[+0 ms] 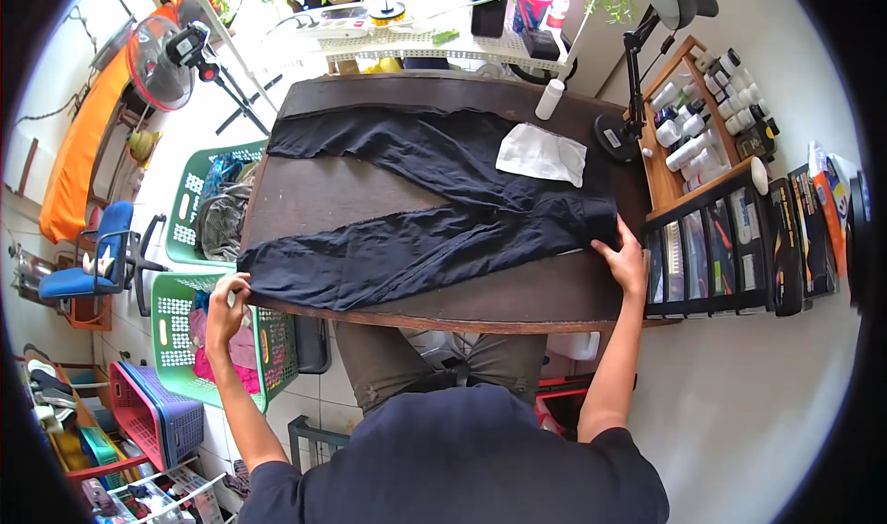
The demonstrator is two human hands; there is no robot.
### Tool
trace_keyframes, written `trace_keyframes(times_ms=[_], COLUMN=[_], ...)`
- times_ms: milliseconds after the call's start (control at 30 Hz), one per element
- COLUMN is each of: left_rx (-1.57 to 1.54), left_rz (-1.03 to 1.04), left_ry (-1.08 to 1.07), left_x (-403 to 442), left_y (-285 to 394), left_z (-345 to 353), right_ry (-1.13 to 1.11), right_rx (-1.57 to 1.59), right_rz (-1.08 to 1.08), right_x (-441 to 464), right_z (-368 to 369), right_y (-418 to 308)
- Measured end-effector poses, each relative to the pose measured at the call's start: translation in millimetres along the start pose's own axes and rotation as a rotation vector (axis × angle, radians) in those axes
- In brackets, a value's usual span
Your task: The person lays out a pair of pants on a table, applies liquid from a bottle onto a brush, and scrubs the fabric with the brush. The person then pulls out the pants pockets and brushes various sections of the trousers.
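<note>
A pair of black trousers (388, 247) lies spread on the dark brown table (360, 187), legs pointing left and apart, waist at the right. At the hem of the nearer leg, by the table's left corner, my left hand (228, 304) is closed with its fingertips on the cloth. My right hand (626, 261) holds the near corner of the waistband, thumb and fingers at the edge. A white cloth piece (543, 154) rests flat over the upper part of the trousers. Beyond it a white bottle (549, 100) stands upright.
Green baskets with clothes (172, 339) stand on the floor at the left. A black desk lamp (617, 136), a wooden rack of bottles (658, 168) and a black drawer unit (702, 251) line the right side. Behind the table is a white shelf (434, 43) with plants above.
</note>
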State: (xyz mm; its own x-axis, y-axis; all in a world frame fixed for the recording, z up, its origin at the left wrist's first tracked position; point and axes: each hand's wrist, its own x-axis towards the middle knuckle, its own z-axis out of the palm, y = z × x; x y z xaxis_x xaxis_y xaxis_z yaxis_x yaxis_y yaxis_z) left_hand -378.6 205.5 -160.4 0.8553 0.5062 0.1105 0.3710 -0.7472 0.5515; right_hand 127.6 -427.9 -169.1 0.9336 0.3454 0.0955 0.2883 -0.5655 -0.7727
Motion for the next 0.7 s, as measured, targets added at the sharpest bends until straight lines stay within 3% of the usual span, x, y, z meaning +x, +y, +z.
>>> trace_keyframes(times_ms=[133, 333, 467, 633, 700], left_rx=[-0.257, -0.342, -0.568, -0.461, -0.407], left_rz=[-0.069, -0.218, -0.294, -0.413, -0.465], left_ry=[0.235, 0.359, 0.295, 0.296, 0.288], left_x=[28, 59, 82, 88, 83], left_y=[32, 59, 34, 10, 1], left_z=[-9, -61, -59, -13, 10], right_ry=[0.067, 0.184, 0.156, 0.069, 0.072], right_rx=[0.026, 0.168, -0.055, -0.28, -0.293], right_rz=[-0.103, -0.136, 0.117, 0.375, 0.364], right_x=[22, 31, 40, 15, 5], right_z=[-9, -31, -33, -19, -17], right_y=[9, -37, -15, -34, -22])
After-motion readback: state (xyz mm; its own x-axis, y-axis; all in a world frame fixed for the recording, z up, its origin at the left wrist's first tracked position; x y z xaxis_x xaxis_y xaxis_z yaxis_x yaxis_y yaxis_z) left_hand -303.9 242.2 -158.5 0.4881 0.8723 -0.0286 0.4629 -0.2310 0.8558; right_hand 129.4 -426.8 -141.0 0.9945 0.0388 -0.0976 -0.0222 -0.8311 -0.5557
